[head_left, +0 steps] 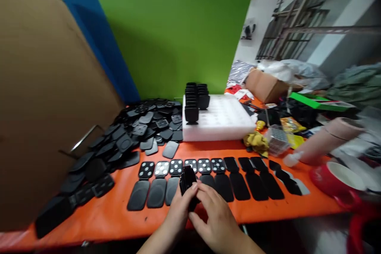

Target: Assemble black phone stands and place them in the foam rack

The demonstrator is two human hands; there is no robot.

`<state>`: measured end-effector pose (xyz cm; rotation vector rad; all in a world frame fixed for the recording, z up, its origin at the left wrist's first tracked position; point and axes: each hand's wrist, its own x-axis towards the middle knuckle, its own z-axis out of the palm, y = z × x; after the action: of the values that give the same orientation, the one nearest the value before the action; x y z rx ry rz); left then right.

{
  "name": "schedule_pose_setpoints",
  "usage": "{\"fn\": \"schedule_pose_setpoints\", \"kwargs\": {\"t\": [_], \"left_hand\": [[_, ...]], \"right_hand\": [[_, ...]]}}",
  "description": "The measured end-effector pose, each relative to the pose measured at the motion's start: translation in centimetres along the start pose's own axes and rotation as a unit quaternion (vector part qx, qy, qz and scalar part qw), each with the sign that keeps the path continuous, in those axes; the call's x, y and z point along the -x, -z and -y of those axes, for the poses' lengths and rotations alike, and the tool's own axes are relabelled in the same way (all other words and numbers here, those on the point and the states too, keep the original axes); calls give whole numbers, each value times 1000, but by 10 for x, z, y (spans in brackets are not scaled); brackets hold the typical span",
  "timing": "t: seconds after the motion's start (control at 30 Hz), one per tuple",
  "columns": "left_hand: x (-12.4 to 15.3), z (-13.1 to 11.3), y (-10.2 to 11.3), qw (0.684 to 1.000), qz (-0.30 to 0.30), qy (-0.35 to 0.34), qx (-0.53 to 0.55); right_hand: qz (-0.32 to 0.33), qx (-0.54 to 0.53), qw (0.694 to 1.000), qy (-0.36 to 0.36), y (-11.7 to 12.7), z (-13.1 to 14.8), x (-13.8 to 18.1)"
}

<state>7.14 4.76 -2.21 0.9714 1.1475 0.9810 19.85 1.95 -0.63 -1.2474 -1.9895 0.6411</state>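
Both my hands meet at the near edge of an orange table (119, 214). My left hand (180, 206) and my right hand (216, 216) are closed together around one black plastic part (188, 182), held upright just above the table. Right behind them lie two rows of parts: square black pieces with white dots (175, 166) and plain black oblong covers (247, 186). A big loose heap of black covers (131, 139) spreads to the left.
A white foam tray (223, 121) stands behind the rows with stacked black parts (195, 101) in its left end. Cardboard (44, 99) walls the left; a green board (172, 27) stands at the back. Clutter, a red cup (336, 178) and a pink roll (327, 137) fill the right.
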Motion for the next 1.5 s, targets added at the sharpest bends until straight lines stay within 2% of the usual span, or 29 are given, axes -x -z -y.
{"fn": "schedule_pose_setpoints", "kwargs": {"t": [0.07, 0.2, 0.37, 0.47, 0.67, 0.83, 0.97, 1.13, 1.3, 1.4, 1.5], "left_hand": [[10, -4, 24, 999, -21, 20, 33], [26, -8, 49, 989, 19, 77, 126], [29, -13, 45, 974, 41, 125, 185], [27, -16, 36, 973, 29, 129, 190], [23, -15, 27, 972, -4, 128, 195], [24, -6, 29, 980, -31, 99, 167], [31, 4, 35, 985, -8, 125, 119], [40, 13, 44, 998, -16, 32, 43], [52, 23, 51, 997, -36, 32, -61], [61, 30, 61, 993, -1, 32, -112], [67, 34, 71, 992, 56, 11, -109]], "right_hand": [[46, -69, 996, -16, -4, 4, -4], [23, -174, 981, -86, -13, 2, -14], [26, -323, 928, -182, -25, -6, -27], [45, -369, 908, -192, -23, -4, -33], [30, -385, 904, -187, -21, -3, -39], [4, -375, 898, -231, -44, 0, -30], [-29, -403, 876, -265, -65, 9, -19], [-62, -454, 843, -282, -78, 13, -12], [-57, -447, 841, -299, -85, 14, 0], [-39, -421, 851, -313, -90, 13, 10], [-41, -398, 860, -317, -96, 13, 18]]}}
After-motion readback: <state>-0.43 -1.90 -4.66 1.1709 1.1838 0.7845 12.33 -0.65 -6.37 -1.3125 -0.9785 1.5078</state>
